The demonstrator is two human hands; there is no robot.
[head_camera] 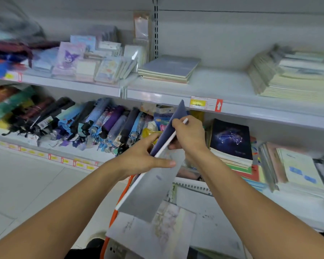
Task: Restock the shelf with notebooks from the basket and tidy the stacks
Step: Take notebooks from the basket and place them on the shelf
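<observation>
I hold a thin grey-blue notebook (153,186) tilted on edge in front of the shelves, its white spine running diagonally. My left hand (144,156) grips its left side, thumb laid across the grey cover. My right hand (189,133) grips the upper end, fingers curled over the spine. Below them is the basket (111,219) with an orange rim, holding more pale notebooks (157,230). On the upper shelf (232,86) lies a short stack of similar grey-blue notebooks (170,69).
A tall cream notebook pile (292,79) fills the upper shelf's right end. Character notepads (86,60) stand at its left. The lower shelf carries folded umbrellas (86,122), a dark constellation notebook (230,139) on a stack, and more stacks (297,169) to the right. A price tag (206,103) marks the shelf edge.
</observation>
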